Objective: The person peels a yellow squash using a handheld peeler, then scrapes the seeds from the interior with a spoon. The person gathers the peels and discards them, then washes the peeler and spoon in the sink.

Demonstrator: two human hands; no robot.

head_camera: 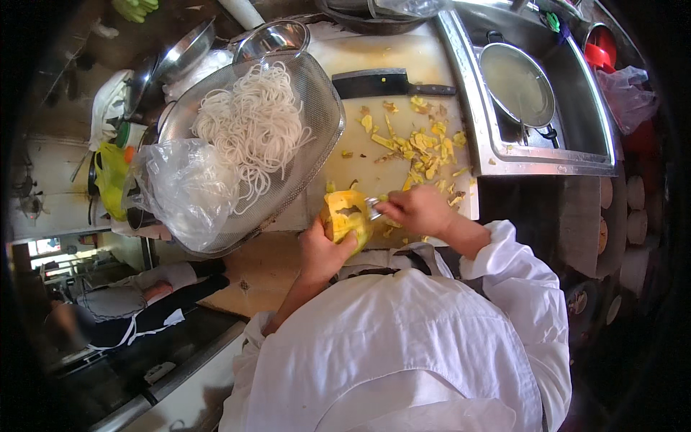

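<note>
My left hand (323,248) grips a partly peeled pumpkin piece (345,213) near the front edge of the cutting board (340,167). Its flesh is orange-yellow, with a dark patch on the upper side and greenish skin lower down. In my right hand (421,210) is a metal peeler (372,208), its head touching or very close to the pumpkin's right side. Peel scraps (426,148) lie scattered over the board's right part. Beyond them rests a cleaver (372,84), its dark handle pointing right. My fingers hide part of the peeler's handle.
At left, a mesh basket (324,127) holds white noodles (253,116) and a clear plastic bag (186,186). The steel sink (580,102) at right contains a pot of cloudy liquid (515,81). Metal bowls (272,40) stand behind the basket. Another person (140,294) is at far left.
</note>
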